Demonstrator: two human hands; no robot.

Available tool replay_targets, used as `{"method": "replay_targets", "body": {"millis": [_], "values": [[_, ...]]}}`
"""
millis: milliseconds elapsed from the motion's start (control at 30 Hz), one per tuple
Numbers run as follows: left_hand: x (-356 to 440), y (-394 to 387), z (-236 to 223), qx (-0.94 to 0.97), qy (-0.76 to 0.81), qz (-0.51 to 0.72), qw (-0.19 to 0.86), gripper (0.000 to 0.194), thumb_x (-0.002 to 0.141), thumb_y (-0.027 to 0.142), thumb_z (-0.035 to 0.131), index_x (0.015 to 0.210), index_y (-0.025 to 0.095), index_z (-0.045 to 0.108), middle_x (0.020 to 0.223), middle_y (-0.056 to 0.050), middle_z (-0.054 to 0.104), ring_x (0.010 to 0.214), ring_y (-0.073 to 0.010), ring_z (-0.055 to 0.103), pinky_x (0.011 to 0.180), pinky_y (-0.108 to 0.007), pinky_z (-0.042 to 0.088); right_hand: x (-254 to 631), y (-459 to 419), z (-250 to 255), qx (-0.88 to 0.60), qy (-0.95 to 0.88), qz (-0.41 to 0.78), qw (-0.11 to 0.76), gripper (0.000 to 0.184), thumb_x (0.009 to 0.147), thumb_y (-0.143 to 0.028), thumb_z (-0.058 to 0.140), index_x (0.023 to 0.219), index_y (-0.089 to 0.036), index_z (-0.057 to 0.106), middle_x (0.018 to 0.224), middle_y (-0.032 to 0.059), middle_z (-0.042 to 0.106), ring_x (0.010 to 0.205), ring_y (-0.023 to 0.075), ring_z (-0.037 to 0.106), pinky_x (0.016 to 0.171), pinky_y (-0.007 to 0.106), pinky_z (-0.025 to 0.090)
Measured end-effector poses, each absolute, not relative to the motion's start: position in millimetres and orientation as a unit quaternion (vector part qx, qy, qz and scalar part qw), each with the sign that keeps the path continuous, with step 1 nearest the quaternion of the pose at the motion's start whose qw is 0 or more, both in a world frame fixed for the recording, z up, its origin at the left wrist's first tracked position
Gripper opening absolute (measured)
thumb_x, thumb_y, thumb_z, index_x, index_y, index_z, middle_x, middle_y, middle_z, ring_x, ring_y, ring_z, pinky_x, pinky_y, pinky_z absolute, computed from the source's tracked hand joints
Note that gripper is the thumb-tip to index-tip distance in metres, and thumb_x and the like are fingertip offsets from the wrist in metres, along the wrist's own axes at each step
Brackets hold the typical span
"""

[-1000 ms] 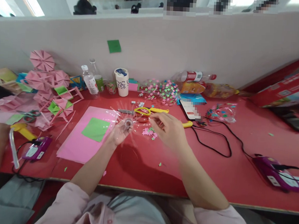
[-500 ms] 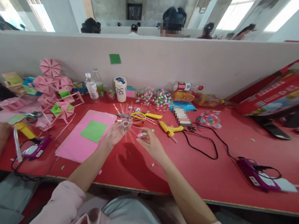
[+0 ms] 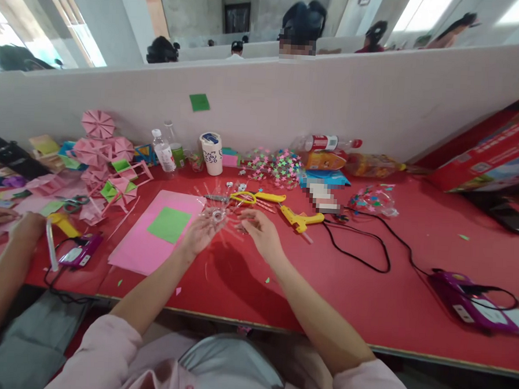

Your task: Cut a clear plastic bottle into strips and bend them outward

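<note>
My left hand [image 3: 200, 234] is closed on a clear plastic bottle piece [image 3: 218, 217] with a round neck and thin strips fanning outward. At the right side of these strips is my right hand [image 3: 261, 232], its thumb and fingers pinched together. What lies between its fingertips is too small and see-through to make out. Just beyond the hands lie scissors with yellow handles [image 3: 243, 198] and a yellow cutter [image 3: 271, 197]. To the right rests a yellow glue gun [image 3: 301, 220].
Pink paper [image 3: 130, 246] with a green sheet [image 3: 168, 224] lies left. Behind stand a paper cup [image 3: 211, 154], a bottle [image 3: 163, 152] and a cluster of paper stars [image 3: 282, 168]. A black cord [image 3: 380, 267] loops right. A co-worker's hand [image 3: 29, 229] is far left.
My right hand has moved up slightly to the clear strips, its fingers drawn closer together. The small pink and green stars at its fingertips no longer show. The camera has tilted.
</note>
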State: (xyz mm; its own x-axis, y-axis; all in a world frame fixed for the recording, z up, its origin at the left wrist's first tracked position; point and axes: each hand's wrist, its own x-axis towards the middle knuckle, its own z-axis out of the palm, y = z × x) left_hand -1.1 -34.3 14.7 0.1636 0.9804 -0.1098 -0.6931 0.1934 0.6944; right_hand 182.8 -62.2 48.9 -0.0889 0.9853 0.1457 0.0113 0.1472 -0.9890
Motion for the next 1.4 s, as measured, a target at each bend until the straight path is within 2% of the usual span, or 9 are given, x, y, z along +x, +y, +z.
{"method": "replay_targets", "body": {"millis": [133,333,500,733,833,1000,1167,1300,1400], "values": [[-8,-44,3,0.252,0.305,0.57,0.72,0.02,0.073,0.003,0.069,0.087,0.017,0.066,0.093,-0.002,0.075,0.093,-0.0134,0.071,0.101,-0.034,0.052,179,-55,43,-0.452,-0.551,0.485,0.507,0.009,0.078,-0.025,0.053,0.083,-0.022,0.06,0.079,0.002,0.069,0.074,0.017,0.07,0.078,0.035,0.059],[-25,-50,-4,0.284,0.363,0.534,0.708,0.017,0.074,0.009,0.073,0.089,0.014,0.066,0.096,-0.005,0.073,0.093,-0.0145,0.07,0.093,-0.033,0.055,174,-47,34,-0.472,-0.548,0.487,0.489,0.009,0.075,-0.019,0.051,0.078,-0.022,0.059,0.071,-0.0022,0.063,0.066,0.0143,0.067,0.074,0.032,0.058],[-32,-51,0,0.289,0.365,0.527,0.711,0.022,0.073,0.011,0.074,0.093,0.014,0.065,0.094,-0.004,0.073,0.09,-0.0149,0.07,0.09,-0.035,0.057,169,-47,29,-0.48,-0.553,0.485,0.478,0.01,0.076,-0.017,0.05,0.078,-0.021,0.059,0.071,-0.0024,0.063,0.065,0.0135,0.067,0.073,0.031,0.057],[-25,-37,6,0.296,0.358,0.547,0.696,0.027,0.064,0.009,0.079,0.084,0.016,0.063,0.086,0.0,0.072,0.081,-0.0122,0.069,0.081,-0.027,0.056,169,-39,27,-0.475,-0.563,0.476,0.481,0.009,0.076,-0.022,0.051,0.079,-0.022,0.06,0.075,-0.0008,0.064,0.068,0.015,0.067,0.074,0.032,0.057],[-18,-23,12,0.321,0.335,0.542,0.7,0.024,0.065,0.008,0.077,0.083,0.017,0.063,0.082,0.001,0.072,0.076,-0.0098,0.067,0.076,-0.022,0.054,176,-32,34,-0.475,-0.566,0.46,0.492,0.009,0.075,-0.025,0.052,0.08,-0.022,0.059,0.077,0.0001,0.066,0.071,0.0162,0.067,0.075,0.033,0.056],[0,1,30,0.337,0.281,0.566,0.698,0.022,0.069,0.009,0.074,0.087,0.018,0.064,0.087,-0.001,0.072,0.084,-0.0115,0.069,0.085,-0.024,0.053,191,-23,66,-0.47,-0.599,0.424,0.49,0.008,0.077,-0.023,0.052,0.078,-0.022,0.06,0.073,0.0006,0.066,0.071,0.0167,0.066,0.074,0.033,0.054],[14,10,39,0.339,0.244,0.58,0.7,0.024,0.07,0.013,0.076,0.089,0.019,0.064,0.091,-0.002,0.074,0.093,-0.0147,0.071,0.089,-0.026,0.053,208,-21,103,-0.461,-0.647,0.391,0.465,0.009,0.078,-0.019,0.054,0.081,-0.021,0.063,0.07,-0.0007,0.066,0.068,0.0149,0.064,0.07,0.029,0.05],[15,4,28,0.332,0.237,0.566,0.716,0.027,0.069,0.014,0.078,0.092,0.017,0.065,0.096,-0.004,0.075,0.099,-0.0147,0.071,0.094,-0.025,0.052,218,-23,113,-0.467,-0.735,0.344,0.351,0.012,0.086,-0.025,0.054,0.086,-0.02,0.065,0.069,-0.0001,0.066,0.062,0.0149,0.063,0.059,0.026,0.044],[12,-1,17,0.305,0.255,0.56,0.727,0.029,0.066,0.014,0.081,0.09,0.016,0.066,0.095,-0.005,0.075,0.096,-0.0145,0.072,0.094,-0.025,0.053,219,-26,114,-0.491,-0.765,0.252,0.332,0.015,0.088,-0.025,0.055,0.081,-0.02,0.066,0.065,-0.0011,0.063,0.055,0.0124,0.054,0.055,0.025,0.038]]}}
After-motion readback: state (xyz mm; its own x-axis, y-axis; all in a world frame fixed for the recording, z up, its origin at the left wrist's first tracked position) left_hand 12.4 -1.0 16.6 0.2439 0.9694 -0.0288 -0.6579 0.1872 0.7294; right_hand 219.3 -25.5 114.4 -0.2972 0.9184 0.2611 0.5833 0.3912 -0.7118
